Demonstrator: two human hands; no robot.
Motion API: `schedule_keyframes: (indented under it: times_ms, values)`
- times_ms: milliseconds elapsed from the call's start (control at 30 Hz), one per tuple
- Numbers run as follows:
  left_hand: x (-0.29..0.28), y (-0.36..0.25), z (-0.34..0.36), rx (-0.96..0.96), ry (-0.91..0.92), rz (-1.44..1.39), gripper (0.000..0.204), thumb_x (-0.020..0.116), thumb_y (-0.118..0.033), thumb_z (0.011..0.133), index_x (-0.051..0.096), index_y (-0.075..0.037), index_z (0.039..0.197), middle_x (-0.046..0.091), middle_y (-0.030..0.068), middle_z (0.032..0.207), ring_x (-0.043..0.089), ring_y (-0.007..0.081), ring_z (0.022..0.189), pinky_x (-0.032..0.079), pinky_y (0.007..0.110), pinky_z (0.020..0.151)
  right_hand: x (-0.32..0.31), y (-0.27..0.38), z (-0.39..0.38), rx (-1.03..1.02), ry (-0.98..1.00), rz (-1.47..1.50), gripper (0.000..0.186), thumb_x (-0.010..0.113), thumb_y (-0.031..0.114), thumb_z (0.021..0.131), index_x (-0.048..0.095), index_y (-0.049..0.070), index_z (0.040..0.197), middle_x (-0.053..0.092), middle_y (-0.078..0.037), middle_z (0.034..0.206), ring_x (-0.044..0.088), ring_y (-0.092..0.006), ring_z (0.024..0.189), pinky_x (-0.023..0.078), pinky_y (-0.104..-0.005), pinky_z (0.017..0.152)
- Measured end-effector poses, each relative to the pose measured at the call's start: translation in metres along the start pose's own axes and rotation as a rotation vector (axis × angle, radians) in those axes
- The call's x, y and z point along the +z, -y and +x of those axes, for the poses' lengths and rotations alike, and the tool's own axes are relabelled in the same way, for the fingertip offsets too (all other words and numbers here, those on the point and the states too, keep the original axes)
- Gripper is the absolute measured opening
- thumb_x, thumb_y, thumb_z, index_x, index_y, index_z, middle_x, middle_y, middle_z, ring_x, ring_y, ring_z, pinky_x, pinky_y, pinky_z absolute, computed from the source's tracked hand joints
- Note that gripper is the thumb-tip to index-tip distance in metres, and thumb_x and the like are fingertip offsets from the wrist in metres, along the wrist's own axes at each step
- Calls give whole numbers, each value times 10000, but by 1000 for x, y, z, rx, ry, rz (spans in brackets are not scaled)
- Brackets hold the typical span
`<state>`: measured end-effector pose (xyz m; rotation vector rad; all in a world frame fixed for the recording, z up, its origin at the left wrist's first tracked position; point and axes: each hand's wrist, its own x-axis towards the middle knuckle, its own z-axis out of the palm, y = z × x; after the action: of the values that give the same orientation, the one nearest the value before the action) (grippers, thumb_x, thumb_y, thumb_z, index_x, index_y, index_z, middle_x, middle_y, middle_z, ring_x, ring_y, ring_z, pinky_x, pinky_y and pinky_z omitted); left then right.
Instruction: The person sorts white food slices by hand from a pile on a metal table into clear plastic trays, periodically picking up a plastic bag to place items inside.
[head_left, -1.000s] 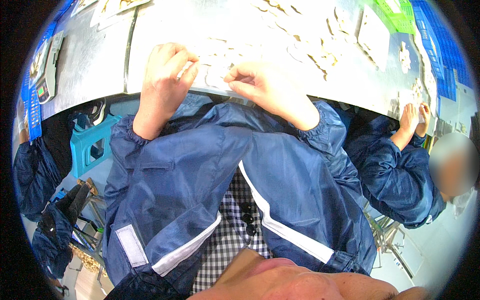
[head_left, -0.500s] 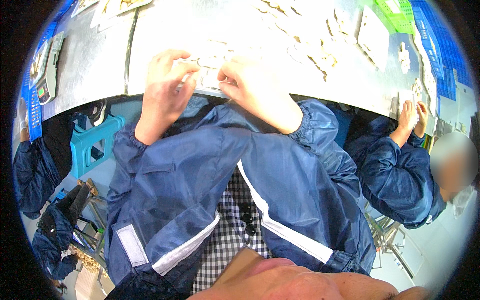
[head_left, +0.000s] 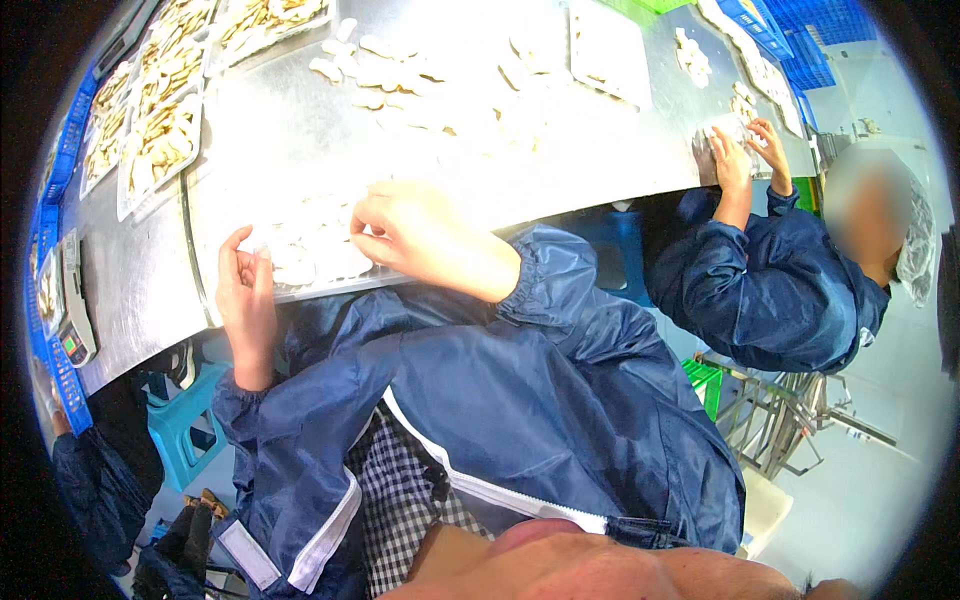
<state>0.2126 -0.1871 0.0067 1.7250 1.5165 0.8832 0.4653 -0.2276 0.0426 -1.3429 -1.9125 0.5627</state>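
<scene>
A pale tray (head_left: 325,287) holding whitish slices, which look like sliced mushrooms (head_left: 293,272), lies at the table's near edge in front of me. My left hand (head_left: 246,295) is upright at the tray's left end, its fingers slightly bent and apart, with nothing visible in them. Over the tray's right part is my right hand (head_left: 415,232), its fingertips drawn together close to the slices. Glare washes out that spot, so whatever is between those fingertips cannot be made out. Loose slices (head_left: 390,85) are scattered on the metal table (head_left: 270,130) beyond my hands.
Filled trays (head_left: 160,150) stand at the far left, above a scale (head_left: 75,315) beside blue crates. Another pale tray (head_left: 610,60) is at the back. A co-worker (head_left: 770,270) works at the right. A teal stool (head_left: 187,420) stands below the table at left.
My view has swung, bringing the filled trays at left into sight. My hands have moved farther apart, the left one now at the tray's left end.
</scene>
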Motion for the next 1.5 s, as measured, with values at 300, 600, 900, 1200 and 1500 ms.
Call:
schedule_keyframes:
  times_ms: [300, 600, 900, 1200, 1500]
  values:
    - [6, -2, 2, 124, -78, 58, 263, 647, -29, 897, 640, -18, 1159, 479, 35, 669, 454, 156, 605, 406, 304, 590, -4, 7, 3, 10, 84, -65, 135, 702, 178, 786, 689, 46, 765, 646, -150, 744, 648, -354, 749, 515, -466, 691]
    - [13, 5, -3, 157, -132, 106, 267, 635, -1, 857, 658, -9, 1123, 506, 51, 651, 516, 201, 619, 444, 348, 615, 5, 14, 7, 13, 271, -159, 105, 678, 127, 837, 695, 23, 842, 675, -144, 786, 662, -332, 748, 525, -417, 697]
    - [8, 4, -6, 145, -120, 135, 280, 618, 10, 858, 656, -16, 1134, 495, 55, 656, 515, 195, 623, 448, 351, 611, -20, -15, 25, 131, -41, -231, 127, 663, 165, 841, 719, 52, 857, 683, -136, 821, 672, -336, 793, 529, -434, 718]
    - [23, -16, -14, -44, -41, -45, 333, 527, 29, 924, 567, 14, 1254, 388, -40, 709, 378, 75, 652, 350, 241, 611, -44, -27, 11, 6, -80, -375, 141, 706, 159, 853, 694, 71, 962, 662, -99, 832, 654, -260, 768, 526, -378, 723]
    - [3, -16, -9, -38, -42, -138, 310, 498, -121, 1036, 506, -3, 1322, 483, -34, 788, 439, 58, 733, 361, 218, 664, -253, -151, 61, 298, -424, -306, 330, 613, 348, 954, 741, 45, 921, 689, -141, 711, 670, -236, 623, 519, -376, 607]
